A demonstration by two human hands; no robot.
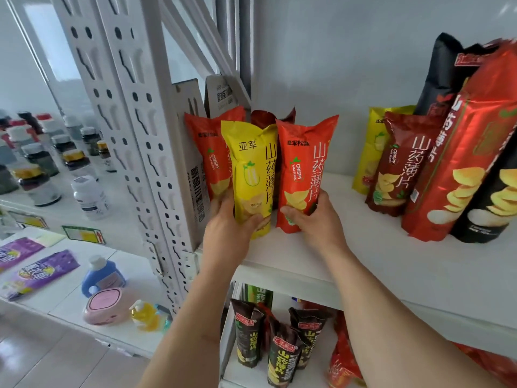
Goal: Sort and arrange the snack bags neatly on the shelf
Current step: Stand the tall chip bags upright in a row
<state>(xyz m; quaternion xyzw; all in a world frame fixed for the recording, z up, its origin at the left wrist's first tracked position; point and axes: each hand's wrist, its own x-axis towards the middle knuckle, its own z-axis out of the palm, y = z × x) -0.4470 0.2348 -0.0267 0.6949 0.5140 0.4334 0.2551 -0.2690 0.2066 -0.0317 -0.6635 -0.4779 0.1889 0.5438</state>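
Lower shelf (232, 345) at 6 o'clock is holding dark upright snack bags (282, 357) plus some red ones, kinda jumbled. Up on the white shelf (363, 264), both hands are working the front row. The left hand (226, 228) is curling around the bottom of the yellow bag (251, 175), thumb across its front, fingers reaching behind. The right hand (313, 219) is gripping the base of the orange bag (305, 169) just beside it, at 12 o'clock. Both bags are standing upright, touching each other, tops crimped and flared. Another orange bag (209, 152) is sitting behind at 11 o'clock. Over at 2 o'clock a maroon bag (400, 166), a big red bag (458, 152) and a black one (444, 74) are leaning together.
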